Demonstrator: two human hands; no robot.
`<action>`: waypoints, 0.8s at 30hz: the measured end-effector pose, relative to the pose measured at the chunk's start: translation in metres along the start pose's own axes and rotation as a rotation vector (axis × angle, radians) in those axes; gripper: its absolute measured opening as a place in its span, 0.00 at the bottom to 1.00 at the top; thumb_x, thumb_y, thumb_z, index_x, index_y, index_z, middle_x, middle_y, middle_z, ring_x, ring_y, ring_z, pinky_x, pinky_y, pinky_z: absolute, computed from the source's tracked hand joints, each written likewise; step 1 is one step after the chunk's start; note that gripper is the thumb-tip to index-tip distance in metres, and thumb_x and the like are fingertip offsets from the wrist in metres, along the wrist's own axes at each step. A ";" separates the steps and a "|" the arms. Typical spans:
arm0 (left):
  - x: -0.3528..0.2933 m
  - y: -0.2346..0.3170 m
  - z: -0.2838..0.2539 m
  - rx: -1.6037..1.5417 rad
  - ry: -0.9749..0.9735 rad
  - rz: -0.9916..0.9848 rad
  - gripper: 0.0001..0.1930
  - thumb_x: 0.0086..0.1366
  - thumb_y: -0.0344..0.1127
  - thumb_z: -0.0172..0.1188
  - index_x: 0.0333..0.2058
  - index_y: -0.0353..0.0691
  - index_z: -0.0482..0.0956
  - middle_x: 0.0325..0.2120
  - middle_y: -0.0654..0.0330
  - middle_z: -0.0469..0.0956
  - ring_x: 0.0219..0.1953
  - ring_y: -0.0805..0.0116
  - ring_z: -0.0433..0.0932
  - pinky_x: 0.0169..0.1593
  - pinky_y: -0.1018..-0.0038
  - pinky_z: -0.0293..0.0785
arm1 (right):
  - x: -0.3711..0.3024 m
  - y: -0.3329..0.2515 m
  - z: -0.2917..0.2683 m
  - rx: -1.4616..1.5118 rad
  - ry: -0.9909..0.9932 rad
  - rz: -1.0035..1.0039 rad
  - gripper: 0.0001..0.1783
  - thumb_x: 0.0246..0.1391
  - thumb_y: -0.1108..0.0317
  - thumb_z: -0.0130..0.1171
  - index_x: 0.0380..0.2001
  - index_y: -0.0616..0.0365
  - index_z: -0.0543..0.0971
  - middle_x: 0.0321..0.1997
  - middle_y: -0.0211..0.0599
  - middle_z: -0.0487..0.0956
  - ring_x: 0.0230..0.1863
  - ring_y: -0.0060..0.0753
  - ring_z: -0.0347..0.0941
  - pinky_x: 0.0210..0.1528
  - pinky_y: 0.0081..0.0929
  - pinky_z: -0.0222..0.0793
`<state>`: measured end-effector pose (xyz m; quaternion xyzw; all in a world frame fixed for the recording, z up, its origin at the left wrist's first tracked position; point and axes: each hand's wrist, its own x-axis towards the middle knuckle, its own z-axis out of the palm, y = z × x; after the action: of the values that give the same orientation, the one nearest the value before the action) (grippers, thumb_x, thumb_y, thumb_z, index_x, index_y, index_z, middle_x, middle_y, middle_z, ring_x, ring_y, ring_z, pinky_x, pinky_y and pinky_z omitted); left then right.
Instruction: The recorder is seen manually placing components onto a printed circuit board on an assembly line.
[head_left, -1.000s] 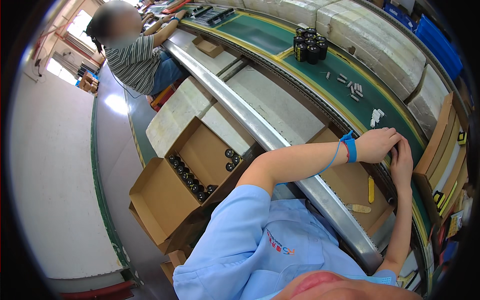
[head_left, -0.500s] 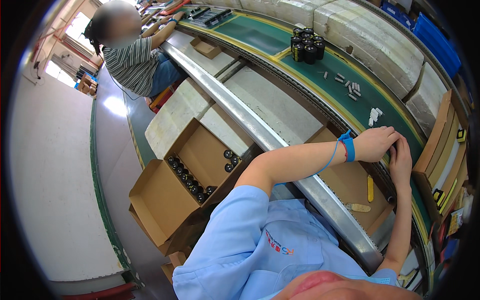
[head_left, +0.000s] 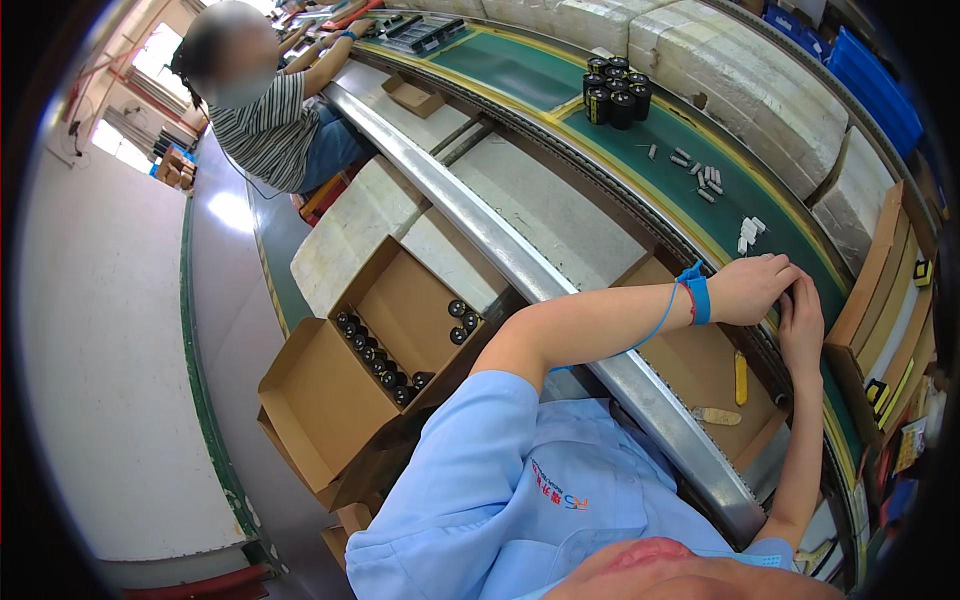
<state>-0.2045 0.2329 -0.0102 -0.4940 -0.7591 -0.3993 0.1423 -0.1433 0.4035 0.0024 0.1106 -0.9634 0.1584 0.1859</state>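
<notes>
My left hand [head_left: 750, 288], with a blue wrist strap [head_left: 699, 299] and its cord, reaches over the green conveyor belt [head_left: 690, 150]. Its fingers are bent in and meet those of my right hand [head_left: 803, 330] at the belt's near side. Both hands look closed, fingertips together; anything between them is hidden. Just beyond my left hand lies a small cluster of white parts [head_left: 748, 232]. Farther along the belt are several small grey cylinders with wire leads [head_left: 706, 180]. A group of upright black cylinders [head_left: 617, 92], resembling large capacitors, stands past those.
An opened cardboard box [head_left: 325, 400] holding several black cylinders sits at left. A metal rail [head_left: 470, 225] runs before me. A yellow-handled tool [head_left: 741, 377] lies in a cardboard tray [head_left: 690, 365]. Cardboard [head_left: 870, 300] borders the right; another person [head_left: 265, 125] works far left.
</notes>
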 end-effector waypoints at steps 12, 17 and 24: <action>0.000 0.000 -0.001 -0.001 -0.014 -0.011 0.20 0.55 0.25 0.58 0.48 0.35 0.68 0.38 0.50 0.72 0.44 0.50 0.74 0.47 0.62 0.73 | 0.001 -0.002 -0.001 0.013 0.010 -0.009 0.19 0.59 0.74 0.51 0.54 0.64 0.70 0.55 0.49 0.72 0.56 0.54 0.69 0.56 0.40 0.67; 0.000 0.001 -0.002 -0.005 -0.012 -0.009 0.20 0.55 0.25 0.58 0.48 0.35 0.68 0.38 0.50 0.72 0.44 0.50 0.74 0.47 0.62 0.73 | 0.002 -0.004 -0.002 0.020 0.005 0.000 0.18 0.59 0.74 0.51 0.53 0.64 0.70 0.55 0.48 0.73 0.56 0.54 0.69 0.55 0.40 0.67; 0.000 0.001 -0.002 -0.009 -0.008 -0.013 0.20 0.55 0.26 0.58 0.48 0.35 0.68 0.38 0.50 0.72 0.43 0.50 0.74 0.46 0.61 0.73 | 0.002 -0.004 -0.002 0.017 0.002 -0.017 0.18 0.59 0.74 0.51 0.53 0.64 0.70 0.54 0.47 0.73 0.55 0.54 0.69 0.55 0.40 0.67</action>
<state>-0.2038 0.2317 -0.0085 -0.4911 -0.7612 -0.4016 0.1345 -0.1433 0.4004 0.0061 0.1203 -0.9609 0.1650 0.1871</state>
